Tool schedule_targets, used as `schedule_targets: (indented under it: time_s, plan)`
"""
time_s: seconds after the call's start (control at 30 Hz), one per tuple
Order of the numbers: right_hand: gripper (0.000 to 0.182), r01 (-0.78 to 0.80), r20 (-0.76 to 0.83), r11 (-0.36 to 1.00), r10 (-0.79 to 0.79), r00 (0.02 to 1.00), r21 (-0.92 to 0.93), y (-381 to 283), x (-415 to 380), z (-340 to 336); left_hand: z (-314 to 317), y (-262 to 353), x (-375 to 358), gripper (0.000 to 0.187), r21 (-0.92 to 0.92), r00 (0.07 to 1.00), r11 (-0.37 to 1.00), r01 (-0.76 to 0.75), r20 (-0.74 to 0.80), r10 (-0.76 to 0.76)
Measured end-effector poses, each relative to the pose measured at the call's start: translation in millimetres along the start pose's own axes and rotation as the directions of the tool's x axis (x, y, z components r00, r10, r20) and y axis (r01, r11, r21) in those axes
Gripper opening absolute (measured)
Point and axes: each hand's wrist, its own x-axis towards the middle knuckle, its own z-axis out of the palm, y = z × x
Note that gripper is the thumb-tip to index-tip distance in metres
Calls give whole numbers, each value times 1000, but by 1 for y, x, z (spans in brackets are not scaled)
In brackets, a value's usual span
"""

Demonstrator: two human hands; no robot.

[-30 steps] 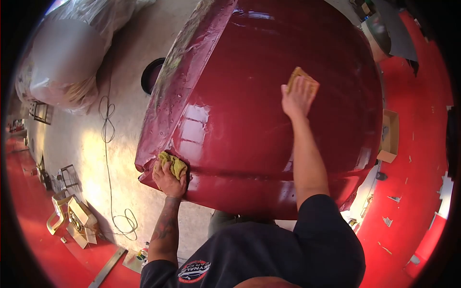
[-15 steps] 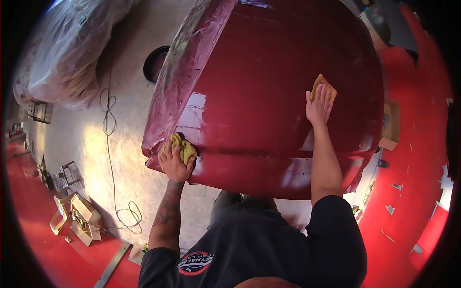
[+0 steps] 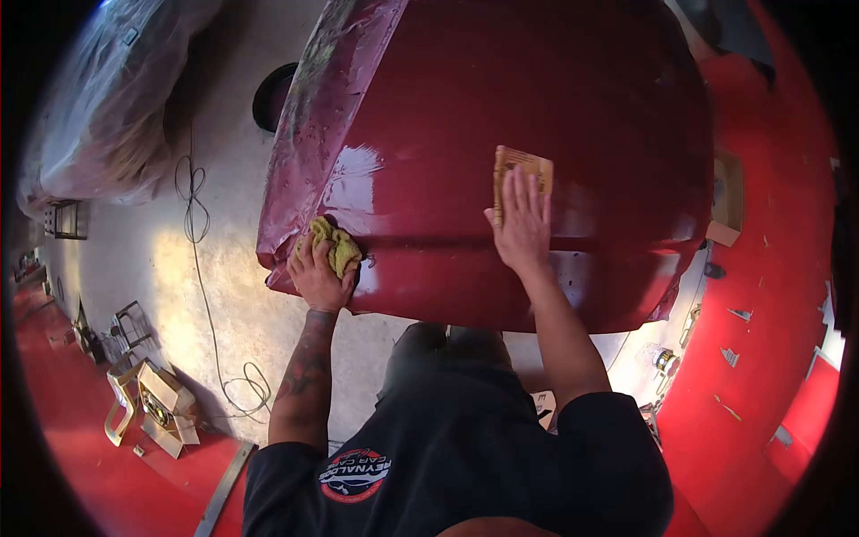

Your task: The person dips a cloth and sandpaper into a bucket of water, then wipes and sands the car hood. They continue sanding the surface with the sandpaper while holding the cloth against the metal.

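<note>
A large dark red, glossy car panel spreads out before me, with clear plastic sheeting along its left side. My left hand rests at the panel's near left corner, its fingers wrapped round a crumpled yellow-green cloth. Near the middle of the panel, my right hand lies flat with fingers stretched over a tan, printed rectangular pad, pressing it against the red surface.
Plastic-wrapped bulk stands at the upper left. A black round tub sits beside the panel. A cable runs over the floor. Open cardboard boxes lie at the lower left and right.
My right hand has moved left across the panel with the tan pad, which is now turned more upright. My left hand stays on the cloth at the corner. The view has shifted slightly.
</note>
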Motion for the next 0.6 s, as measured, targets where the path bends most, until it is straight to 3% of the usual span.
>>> schedule_targets:
  time_s: [0.07,0.13,0.17,0.23,0.27,0.33,0.37,0.4,0.47,0.57,0.6]
  plan:
    - [75,-425,-31,904,424,905,-41,102,-9,0,-1,2,1,58,-21,1000,1000,4,15,-3]
    - [75,-621,-33,784,621,783,9,141,-10,-6,0,2,1,58,-2,1000,1000,10,3,-10]
    - [75,-627,-45,779,626,778,-19,132,-7,7,-1,2,1,59,12,1000,1000,14,27,-14]
    - [75,-354,-117,933,346,931,-55,46,-4,14,0,2,-1,60,9,1000,1000,11,21,-11]
    - [74,-198,-60,980,197,979,-9,-15,-7,9,1,1,0,60,13,1000,1000,11,10,-11]
    - [69,153,6,947,-161,987,282,-112,-29,21,3,-4,-3,62,-4,1000,1000,-29,11,29]
    - [67,297,-11,908,-308,951,295,-143,-43,34,5,-7,-5,63,7,999,999,-40,-6,40]
    - [66,366,10,917,-372,928,157,-155,-51,35,8,-9,-4,64,18,998,999,-51,-30,52]
    - [65,400,1,907,-404,915,128,-125,-47,34,8,-12,-6,65,33,996,996,-87,-10,87]
    - [67,76,-13,969,-75,997,235,-22,-44,7,5,-8,-2,64,17,998,998,-64,-19,64]
    - [69,-49,-12,994,51,999,99,23,-44,4,5,-8,-3,64,15,997,997,-71,-17,71]
